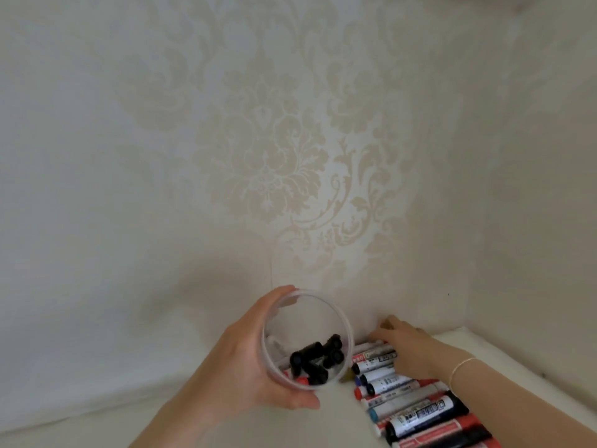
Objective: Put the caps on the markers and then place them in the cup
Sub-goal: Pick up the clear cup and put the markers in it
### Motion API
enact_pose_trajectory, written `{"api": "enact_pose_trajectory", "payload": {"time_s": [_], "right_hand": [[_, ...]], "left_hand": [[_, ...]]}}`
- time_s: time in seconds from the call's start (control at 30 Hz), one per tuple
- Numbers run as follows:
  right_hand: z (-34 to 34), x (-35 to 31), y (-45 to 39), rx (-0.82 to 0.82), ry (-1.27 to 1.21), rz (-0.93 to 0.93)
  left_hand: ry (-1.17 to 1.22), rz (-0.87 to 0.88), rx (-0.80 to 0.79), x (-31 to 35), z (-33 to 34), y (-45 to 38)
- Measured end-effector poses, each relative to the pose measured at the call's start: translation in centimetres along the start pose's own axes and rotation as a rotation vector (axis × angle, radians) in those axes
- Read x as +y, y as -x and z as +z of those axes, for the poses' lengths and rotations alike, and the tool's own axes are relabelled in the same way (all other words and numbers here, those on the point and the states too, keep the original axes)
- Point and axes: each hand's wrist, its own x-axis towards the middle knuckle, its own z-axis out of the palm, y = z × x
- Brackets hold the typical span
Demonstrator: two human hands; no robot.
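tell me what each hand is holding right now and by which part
The left hand grips the clear round plastic cup around its side wall. The right hand rests on the row of markers; no grip shows.

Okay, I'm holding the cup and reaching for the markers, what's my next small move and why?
Probably tip the loose black caps out of the clear plastic cup in your left hand. Your right hand rests on the row of markers, and several there show bare tips.

left hand [245,367] grips cup [345,321] | right hand [407,347] on markers [420,412]
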Motion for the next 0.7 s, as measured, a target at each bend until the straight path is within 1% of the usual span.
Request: {"api": "enact_pose_trajectory", "payload": {"time_s": [0.1,0.2,0.33,0.57,0.7], "right_hand": [[-0.3,0.1,-0.4,-0.067,-0.034,0.020],[-0.8,-0.1,-0.6,-0.157,-0.004,0.065],[-1.4,-0.2,-1.1,-0.214,0.002,0.072],[-1.1,-0.1,-2.2,-0.253,0.103,0.030],[-0.5,-0.1,-2.3,-0.196,0.208,-0.022]], "left_hand": [[0.054,0.003,0.011,-0.6,0.6,-0.4],[0.184,-0.009,0.090,-1.5,1.3,-0.6],[0.206,-0.035,0.132,-2.0,2.0,-1.0],[0.162,-0.034,0.060,-1.6,2.6,-1.8],[0.142,-0.023,0.042,-1.3,2.6,-2.2]]}}
